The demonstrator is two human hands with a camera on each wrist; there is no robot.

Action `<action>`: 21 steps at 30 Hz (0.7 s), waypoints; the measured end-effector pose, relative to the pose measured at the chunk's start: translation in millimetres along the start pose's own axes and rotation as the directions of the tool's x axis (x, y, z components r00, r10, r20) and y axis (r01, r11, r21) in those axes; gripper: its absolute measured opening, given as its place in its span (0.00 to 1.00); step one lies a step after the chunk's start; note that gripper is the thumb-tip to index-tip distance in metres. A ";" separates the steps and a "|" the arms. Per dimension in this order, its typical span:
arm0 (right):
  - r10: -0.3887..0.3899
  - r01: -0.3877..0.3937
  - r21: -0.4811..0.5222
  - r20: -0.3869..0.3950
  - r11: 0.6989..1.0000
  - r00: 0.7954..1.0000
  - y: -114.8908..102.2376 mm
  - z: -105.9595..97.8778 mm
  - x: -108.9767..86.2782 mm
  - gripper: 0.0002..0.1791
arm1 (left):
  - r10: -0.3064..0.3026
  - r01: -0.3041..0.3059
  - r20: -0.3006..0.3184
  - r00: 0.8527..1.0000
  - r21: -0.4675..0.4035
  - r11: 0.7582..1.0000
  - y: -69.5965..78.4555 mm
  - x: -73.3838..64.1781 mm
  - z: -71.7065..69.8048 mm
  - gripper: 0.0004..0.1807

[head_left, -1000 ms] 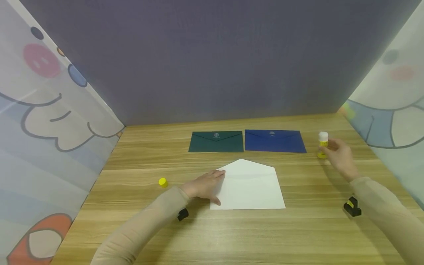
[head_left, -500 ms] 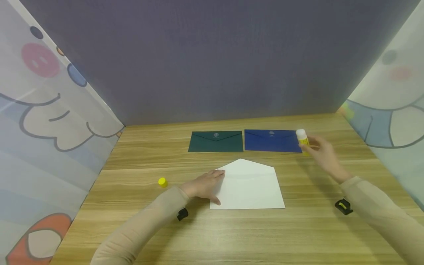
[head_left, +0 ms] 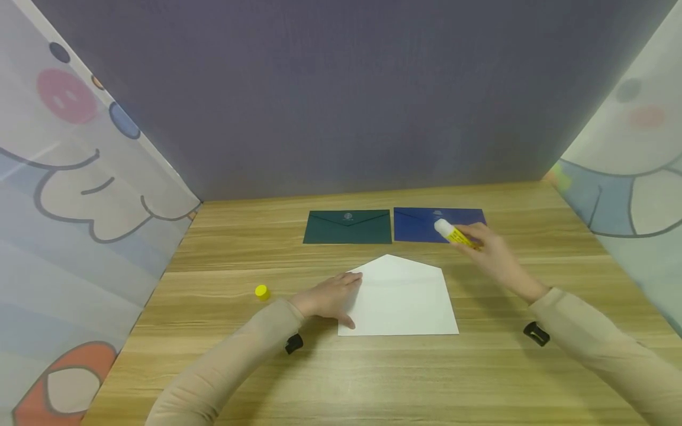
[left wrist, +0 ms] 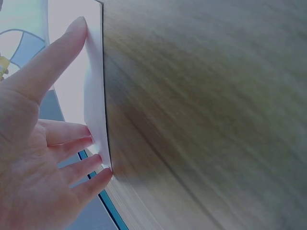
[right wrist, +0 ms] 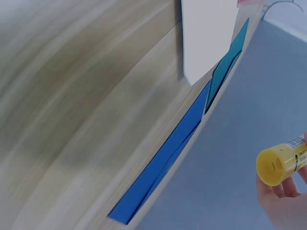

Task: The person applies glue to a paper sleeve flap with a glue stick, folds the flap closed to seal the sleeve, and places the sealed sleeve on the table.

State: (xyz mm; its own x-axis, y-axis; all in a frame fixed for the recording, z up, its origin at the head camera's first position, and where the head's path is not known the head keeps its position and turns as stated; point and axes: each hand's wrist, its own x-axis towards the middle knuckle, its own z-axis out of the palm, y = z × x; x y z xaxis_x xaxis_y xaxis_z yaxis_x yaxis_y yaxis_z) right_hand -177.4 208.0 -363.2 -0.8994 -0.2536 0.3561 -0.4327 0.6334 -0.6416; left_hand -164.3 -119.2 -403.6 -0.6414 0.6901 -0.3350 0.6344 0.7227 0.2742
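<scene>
A white envelope (head_left: 401,302) lies on the table, its pointed flap spread toward the back. On its left edge rests my left hand (head_left: 331,297), fingers spread and straight; the left wrist view shows the thumb and fingertips (left wrist: 79,29) touching the paper. My right hand (head_left: 492,255) grips a yellow glue stick (head_left: 459,236), tilted with its white uncapped end pointing left, above the table near the blue envelope (head_left: 418,228). In the right wrist view the hollow yellow base of the glue stick (right wrist: 272,167) faces the camera.
A dark green envelope (head_left: 347,228) lies beside the blue one at the back. The yellow cap (head_left: 262,292) stands left of my left hand. A grey wall (head_left: 351,100) rises behind the table (head_left: 373,378), with printed curtains (head_left: 74,195) on both sides.
My right hand has lifted the glue stick and carried it left, from right of the blue envelope to in front of it, tipping it over leftward. My left hand has stayed put.
</scene>
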 end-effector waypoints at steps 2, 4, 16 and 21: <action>-0.024 0.024 -0.011 0.011 1.000 1.000 -5.3 2.4 0.0 0.19 | 0.000 0.000 0.001 1.000 -0.008 1.000 0.0 -0.4 -0.3 0.53; -0.036 0.037 -0.016 0.028 0.999 0.999 -9.8 4.5 0.1 0.19 | -0.001 0.001 0.003 1.000 -0.008 1.000 -0.1 -0.5 -0.4 0.53; -0.112 0.115 -0.033 0.070 0.993 0.991 -22.1 21.6 -4.1 0.16 | -0.006 0.006 0.004 1.000 -0.006 1.000 0.4 -0.4 0.2 0.53; -0.081 0.082 -0.004 0.101 0.997 0.992 -24.5 27.5 -4.1 0.15 | -0.012 0.013 0.004 1.000 -0.013 1.000 0.3 0.0 0.5 0.53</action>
State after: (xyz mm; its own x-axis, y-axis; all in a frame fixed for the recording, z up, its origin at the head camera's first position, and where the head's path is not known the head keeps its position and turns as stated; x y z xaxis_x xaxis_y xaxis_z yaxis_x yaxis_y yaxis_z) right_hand -164.8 173.4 -367.6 -0.8629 -0.3768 0.3369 -0.5050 0.6134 -0.6073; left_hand -163.9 -119.0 -404.0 -0.6476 0.6809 -0.3421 0.6207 0.7318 0.2816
